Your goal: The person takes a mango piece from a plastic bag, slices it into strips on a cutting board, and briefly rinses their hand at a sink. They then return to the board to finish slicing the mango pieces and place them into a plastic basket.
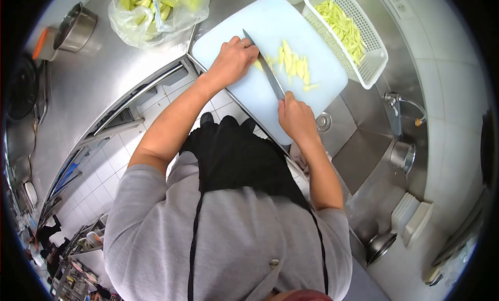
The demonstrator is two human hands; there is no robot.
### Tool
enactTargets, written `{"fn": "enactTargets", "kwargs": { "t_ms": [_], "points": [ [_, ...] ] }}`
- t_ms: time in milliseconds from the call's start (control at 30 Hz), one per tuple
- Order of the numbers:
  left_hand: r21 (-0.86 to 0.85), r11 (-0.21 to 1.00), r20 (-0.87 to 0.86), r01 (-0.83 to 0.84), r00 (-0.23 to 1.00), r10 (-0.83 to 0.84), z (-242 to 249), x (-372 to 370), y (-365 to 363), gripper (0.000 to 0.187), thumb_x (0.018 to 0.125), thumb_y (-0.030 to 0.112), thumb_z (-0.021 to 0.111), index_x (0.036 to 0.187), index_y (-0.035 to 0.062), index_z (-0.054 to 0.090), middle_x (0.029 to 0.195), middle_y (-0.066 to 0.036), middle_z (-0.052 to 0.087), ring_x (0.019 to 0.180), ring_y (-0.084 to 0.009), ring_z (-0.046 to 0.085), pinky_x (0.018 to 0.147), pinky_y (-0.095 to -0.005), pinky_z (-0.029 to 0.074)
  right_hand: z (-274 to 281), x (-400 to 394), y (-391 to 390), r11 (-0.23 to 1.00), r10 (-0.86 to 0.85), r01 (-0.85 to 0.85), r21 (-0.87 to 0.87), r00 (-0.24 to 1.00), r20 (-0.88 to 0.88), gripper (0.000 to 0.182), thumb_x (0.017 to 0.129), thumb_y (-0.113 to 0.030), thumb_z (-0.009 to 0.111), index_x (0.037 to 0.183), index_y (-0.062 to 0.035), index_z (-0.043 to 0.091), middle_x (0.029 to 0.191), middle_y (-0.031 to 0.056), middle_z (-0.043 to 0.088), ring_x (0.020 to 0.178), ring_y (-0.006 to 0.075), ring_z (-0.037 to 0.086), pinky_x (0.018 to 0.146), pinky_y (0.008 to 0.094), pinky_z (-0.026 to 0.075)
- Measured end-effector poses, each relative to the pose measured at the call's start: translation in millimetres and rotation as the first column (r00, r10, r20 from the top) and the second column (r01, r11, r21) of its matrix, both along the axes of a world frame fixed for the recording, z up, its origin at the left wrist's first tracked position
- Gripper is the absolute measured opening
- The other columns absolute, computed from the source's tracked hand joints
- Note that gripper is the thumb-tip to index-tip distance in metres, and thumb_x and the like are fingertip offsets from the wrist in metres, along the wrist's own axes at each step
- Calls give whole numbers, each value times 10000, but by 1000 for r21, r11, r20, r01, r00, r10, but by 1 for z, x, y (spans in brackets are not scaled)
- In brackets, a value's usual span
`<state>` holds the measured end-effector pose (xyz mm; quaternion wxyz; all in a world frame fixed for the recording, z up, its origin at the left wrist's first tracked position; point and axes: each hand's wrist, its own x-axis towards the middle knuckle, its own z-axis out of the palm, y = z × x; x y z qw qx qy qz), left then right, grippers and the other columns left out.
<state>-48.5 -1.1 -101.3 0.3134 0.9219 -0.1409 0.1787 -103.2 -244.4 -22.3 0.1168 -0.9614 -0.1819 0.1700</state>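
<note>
A white cutting board [228,33] lies across the counter and the sink edge in front of me. My right hand [297,116] is closed round the handle of a kitchen knife [271,76], whose blade points away to the upper left. Beside the blade, my left hand [237,57] has its fingers curled down on a pale green vegetable piece [258,65], mostly hidden under them. To the right of the blade lie several cut pale green strips [293,64] on the board.
A white perforated basket [375,71] of cut green strips [343,33] stands right of the board. At upper left is a plastic bag [140,33] with larger green pieces. Steel pots [76,29] stand on the left counter; a sink [362,158] with a faucet [393,99] lies right.
</note>
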Motion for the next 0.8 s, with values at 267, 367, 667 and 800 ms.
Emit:
{"fn": "enactTargets", "kwargs": {
  "t_ms": [267, 367, 667, 800],
  "points": [
    [-35, 998, -9, 48, 999, -48, 1, 3, 6, 130, 829, -28, 719, 888, 68, 655, 899, -86, 647, 880, -331, 582, 789, -428, 504, -8, 9, 4, 999, 18, -18, 44, 1000, 12, 220, 1037, -181, 574, 986, 33, 578, 761, 323, 694, 742, 528, 699, 724, 607, 556],
    [-38, 998, -25, 56, 998, -57, 3, 1, 9, 132, 828, -39, 712, 886, 61, 649, 894, -90, 644, 876, -333, 578, 797, -427, 503, 8, 5, 8, 998, 20, -21, 57, 1000, 2, 223, 1032, -178, 579, 981, 38, 578, 755, 324, 690, 740, 527, 698, 723, 607, 557],
    [-48, 997, 5, 52, 999, -52, 7, 6, 18, 126, 838, -41, 702, 898, 56, 647, 889, -109, 638, 861, -349, 592, 795, -437, 512, -6, 12, 10, 996, 20, -20, 81, 1000, 8, 224, 1026, -173, 586, 963, 42, 576, 766, 330, 692, 748, 542, 693, 722, 611, 554],
    [-25, 1000, -59, 14, 998, -15, 8, 2, 17, 101, 866, -14, 694, 927, 52, 649, 891, -115, 640, 868, -359, 608, 780, -457, 522, 14, 4, 17, 999, -9, 10, 48, 1000, -22, 222, 1027, -174, 583, 968, 40, 576, 770, 328, 693, 752, 539, 693, 719, 611, 551]
  ]
}}
